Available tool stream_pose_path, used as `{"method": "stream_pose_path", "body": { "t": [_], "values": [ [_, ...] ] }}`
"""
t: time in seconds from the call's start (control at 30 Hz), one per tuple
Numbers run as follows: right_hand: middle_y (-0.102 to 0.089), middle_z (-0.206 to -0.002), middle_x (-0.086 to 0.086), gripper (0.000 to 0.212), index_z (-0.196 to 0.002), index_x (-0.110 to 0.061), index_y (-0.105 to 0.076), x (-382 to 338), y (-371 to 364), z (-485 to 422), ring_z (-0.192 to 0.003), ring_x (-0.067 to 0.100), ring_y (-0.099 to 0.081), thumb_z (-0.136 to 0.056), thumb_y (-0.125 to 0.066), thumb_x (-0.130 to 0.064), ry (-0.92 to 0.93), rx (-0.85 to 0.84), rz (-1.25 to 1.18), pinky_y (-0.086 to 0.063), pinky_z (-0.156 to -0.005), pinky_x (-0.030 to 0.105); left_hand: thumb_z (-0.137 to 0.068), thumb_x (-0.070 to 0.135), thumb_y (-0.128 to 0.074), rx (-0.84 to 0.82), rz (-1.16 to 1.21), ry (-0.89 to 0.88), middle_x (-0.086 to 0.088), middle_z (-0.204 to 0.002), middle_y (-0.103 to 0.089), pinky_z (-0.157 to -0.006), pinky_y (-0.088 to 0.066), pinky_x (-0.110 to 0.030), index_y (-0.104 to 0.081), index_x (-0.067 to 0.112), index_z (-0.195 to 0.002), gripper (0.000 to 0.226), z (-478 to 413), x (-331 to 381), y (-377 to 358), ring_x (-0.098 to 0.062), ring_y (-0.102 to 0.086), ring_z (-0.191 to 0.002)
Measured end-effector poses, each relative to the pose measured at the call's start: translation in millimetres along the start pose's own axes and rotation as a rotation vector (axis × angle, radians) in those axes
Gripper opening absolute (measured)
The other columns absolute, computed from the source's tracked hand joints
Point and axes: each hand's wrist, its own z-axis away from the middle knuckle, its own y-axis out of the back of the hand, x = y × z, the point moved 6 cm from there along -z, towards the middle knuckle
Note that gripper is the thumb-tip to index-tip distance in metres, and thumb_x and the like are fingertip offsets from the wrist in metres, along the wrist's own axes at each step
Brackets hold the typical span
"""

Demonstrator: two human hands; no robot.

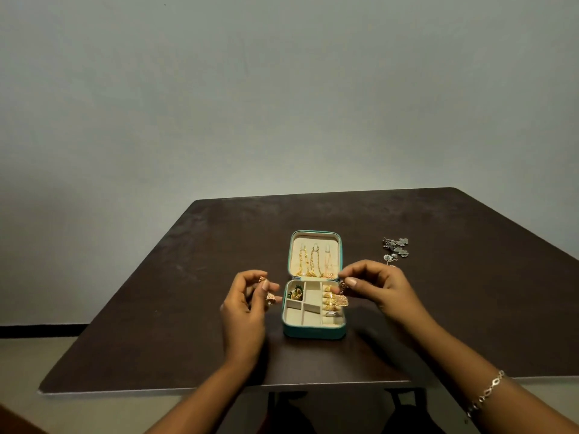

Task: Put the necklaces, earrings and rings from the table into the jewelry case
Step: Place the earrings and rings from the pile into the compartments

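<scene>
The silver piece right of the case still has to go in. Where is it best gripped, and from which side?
Pinch the silver piece at its far cluster of leaf-like parts, from straight above, with the right hand once free. It lies flat on the table, so a sideways approach would likely just push it.

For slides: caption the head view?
Left hand holds one gold earring, right hand a second earring, at the open jewelry case.
</scene>
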Motion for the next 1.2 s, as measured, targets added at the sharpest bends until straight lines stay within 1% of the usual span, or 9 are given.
{"method": "stream_pose_path", "body": {
  "t": [0.17,0.37,0.5,0.7,0.83,0.9,1.0,1.07,1.2],
  "values": [
    [-0.066,-0.081,0.015,0.014,-0.082,-0.001,-0.064,2.5,-32.7,-8.9,-0.071,0.016,-0.069,-0.083,-0.055,0.01,0.014,0.006,0.053,-0.055,-0.067,0.02,-0.091,0.005,-0.051,-0.034,-0.086,-0.054,0.002,-0.077,-0.069,-0.065,-0.052,-0.023,-0.056,0.023,-0.094,0.019,7.5,-8.6,-3.4,-0.009,-0.065,-0.074],
    [-0.07,-0.081,0.005,0.016,-0.079,-0.015,-0.069,13.3,-38.4,-9.4,-0.079,0.018,-0.069,-0.083,-0.061,0.0,0.003,-0.01,0.373,-0.056,-0.078,0.036,-0.091,0.0,-0.049,-0.115,-0.075,-0.087,0.001,-0.081,-0.067,-0.058,-0.045,-0.007,-0.052,0.027,-0.092,0.027,14.8,-3.8,-11.6,0.001,-0.064,-0.077],
    [-0.069,-0.078,-0.004,0.019,-0.076,-0.024,-0.067,18.5,-41.0,-6.2,-0.08,0.013,-0.067,-0.082,-0.064,-0.006,-0.034,-0.02,0.495,-0.055,-0.076,0.029,-0.091,-0.001,-0.049,-0.137,-0.069,-0.092,0.003,-0.082,-0.065,-0.057,-0.045,-0.007,-0.051,0.029,-0.092,0.029,14.2,-1.6,-13.2,0.005,-0.063,-0.079],
    [-0.069,-0.075,-0.008,0.022,-0.07,-0.028,-0.062,21.0,-51.2,-4.5,-0.07,0.006,-0.066,-0.079,-0.069,-0.01,-0.016,0.033,0.696,-0.05,-0.063,0.02,-0.09,0.0,-0.05,-0.136,-0.082,-0.087,0.005,-0.078,-0.065,-0.057,-0.044,-0.006,-0.051,0.029,-0.091,0.029,14.7,-2.4,-12.7,0.005,-0.062,-0.075],
    [-0.068,-0.073,-0.01,0.014,-0.07,-0.025,-0.063,22.6,-56.0,-5.1,-0.072,0.006,-0.064,-0.078,-0.07,-0.017,-0.004,0.108,0.816,-0.052,-0.069,0.029,-0.09,0.002,-0.051,-0.138,-0.099,-0.081,0.007,-0.079,-0.066,-0.058,-0.045,-0.007,-0.051,0.03,-0.092,0.028,13.9,-3.9,-13.1,0.003,-0.063,-0.076],
    [-0.068,-0.079,-0.009,0.009,-0.073,-0.026,-0.063,19.2,-58.9,-5.3,-0.082,0.01,-0.061,-0.079,-0.068,-0.022,0.029,0.148,0.917,-0.04,-0.076,0.029,-0.091,0.004,-0.051,-0.139,-0.102,-0.077,0.006,-0.08,-0.066,-0.058,-0.045,-0.007,-0.051,0.031,-0.093,0.027,13.7,-4.9,-13.0,0.003,-0.064,-0.076],
    [-0.068,-0.088,-0.008,0.005,-0.078,-0.026,-0.065,14.3,-61.2,-7.7,-0.093,0.011,-0.055,-0.083,-0.063,-0.028,0.074,0.207,1.072,-0.017,-0.069,0.029,-0.091,0.005,-0.051,-0.142,-0.113,-0.076,0.007,-0.081,-0.066,-0.059,-0.046,-0.008,-0.051,0.031,-0.093,0.026,13.6,-5.5,-13.3,0.002,-0.064,-0.077],
    [-0.068,-0.09,-0.007,0.008,-0.079,-0.026,-0.066,15.1,-60.4,-10.2,-0.096,0.012,-0.053,-0.084,-0.061,-0.03,0.059,0.221,1.125,-0.012,-0.066,0.031,-0.091,0.005,-0.051,-0.143,-0.119,-0.076,0.009,-0.082,-0.065,-0.058,-0.045,-0.007,-0.052,0.029,-0.093,0.024,13.2,-5.7,-13.5,0.003,-0.063,-0.078],
    [-0.068,-0.092,-0.007,0.013,-0.084,-0.027,-0.068,20.0,-60.1,-12.6,-0.099,0.014,-0.051,-0.086,-0.058,-0.035,0.025,0.196,1.167,-0.017,-0.07,0.031,-0.09,0.005,-0.054,-0.128,-0.145,-0.097,0.008,-0.087,-0.062,-0.062,-0.044,-0.008,-0.054,0.027,-0.092,0.022,12.0,-8.3,-12.6,-0.002,-0.06,-0.083]
  ]
}}
